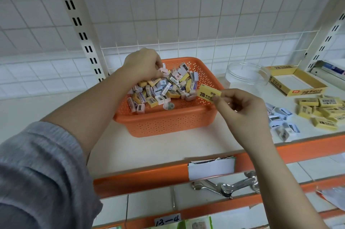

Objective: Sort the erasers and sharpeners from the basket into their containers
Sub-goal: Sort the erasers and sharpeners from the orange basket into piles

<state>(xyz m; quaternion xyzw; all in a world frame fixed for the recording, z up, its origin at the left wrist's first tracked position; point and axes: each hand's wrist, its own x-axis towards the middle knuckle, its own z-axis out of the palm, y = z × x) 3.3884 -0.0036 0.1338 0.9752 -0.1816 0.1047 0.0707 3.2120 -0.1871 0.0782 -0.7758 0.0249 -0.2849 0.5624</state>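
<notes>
An orange perforated basket (168, 122) sits on the white shelf, holding a heap of yellow erasers and small sharpeners (160, 88). My left hand (143, 64) reaches into the basket's back left and pinches a pale pink sharpener (164, 72). My right hand (240, 109) is over the basket's right rim and pinches a yellow 2B eraser (209, 94). To the right stand a clear round container (244, 75) and an open yellow cardboard box (296, 83).
Loose yellow erasers (323, 109) and several white and blue sharpeners (281, 120) lie on the shelf at the right. The shelf's orange front edge (308, 146) runs below. Metal wrenches (224, 185) lie on the lower shelf. A wire grid backs the shelf.
</notes>
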